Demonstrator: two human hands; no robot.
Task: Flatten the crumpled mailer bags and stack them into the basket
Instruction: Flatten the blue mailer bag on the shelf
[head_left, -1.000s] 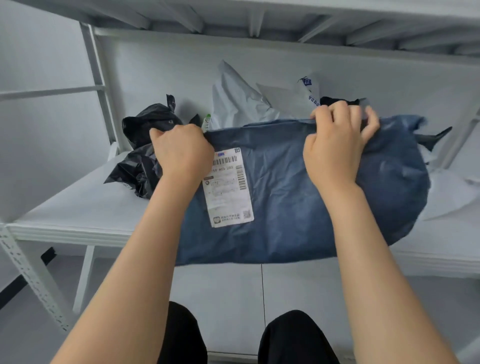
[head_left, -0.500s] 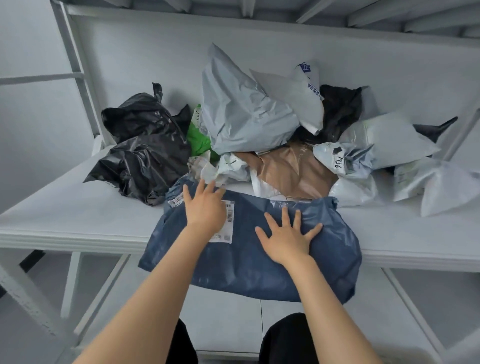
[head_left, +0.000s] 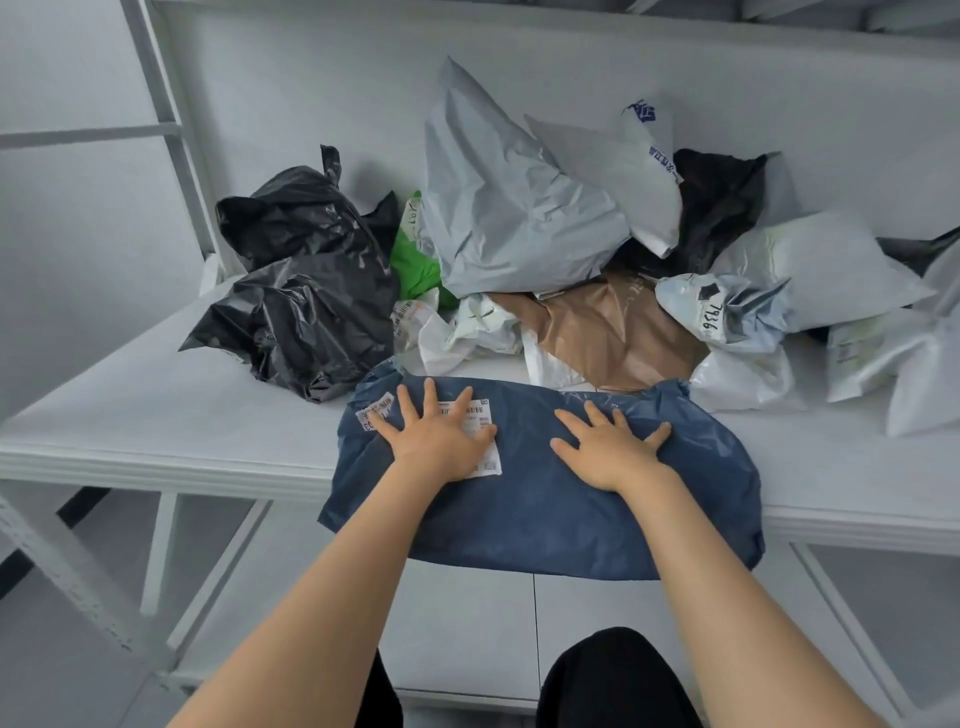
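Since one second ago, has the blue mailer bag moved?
Yes. The blue mailer bag dropped from in front of the pile onto the white shelf, where the left hand and right hand press it.

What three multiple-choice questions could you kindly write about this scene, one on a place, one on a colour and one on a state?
1. Where does the blue bag lie?
A. Across the front edge of the shelf, partly hanging over it.
B. Inside a basket.
C. On the floor.

2. What colour is the bag between the black bags and the big grey bag?
A. Red.
B. Green.
C. Yellow.

3. How do the left hand and the right hand lie on the blue bag?
A. Both flat, fingers spread.
B. Both gripping its top edge.
C. One lifted clear.

Answers:
1 A, its lower part droops past the shelf edge.
2 B, the green bag shows in that gap.
3 A, both hands press down with straight fingers.
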